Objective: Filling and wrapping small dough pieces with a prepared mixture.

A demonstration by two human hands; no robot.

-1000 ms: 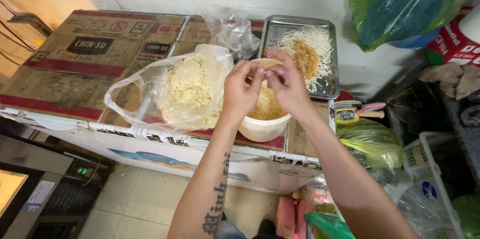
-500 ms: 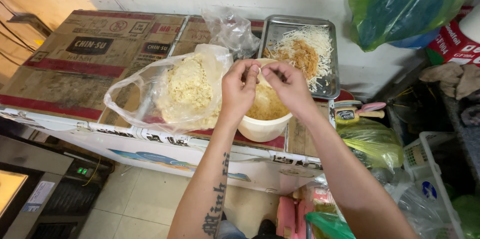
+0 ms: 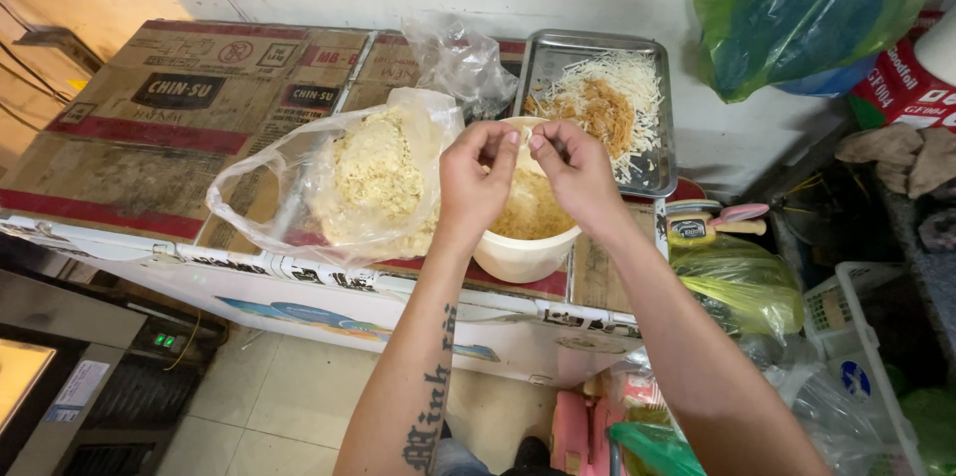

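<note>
My left hand [image 3: 476, 180] and my right hand [image 3: 575, 169] are held together above a cream-coloured bowl [image 3: 525, 255] that holds yellowish shredded food. The fingertips of both hands pinch a small bit of that food over the bowl. Left of the bowl lies an open clear plastic bag [image 3: 339, 182] full of pale shredded food. Behind the bowl sits a metal tray [image 3: 658, 140] with white and brown shreds in it.
Flattened cardboard boxes [image 3: 169, 122] cover the chest-like counter. An empty clear bag [image 3: 458, 63] lies behind the full one. A green plastic bag [image 3: 797, 8] hangs at upper right, another green bag [image 3: 737, 282] and a white basket [image 3: 846, 337] stand at right. Tiled floor below.
Both hands have stayed over the bowl, the fingers working the shredded food and shifting only slightly. The bag, the bowl and the tray have not moved.
</note>
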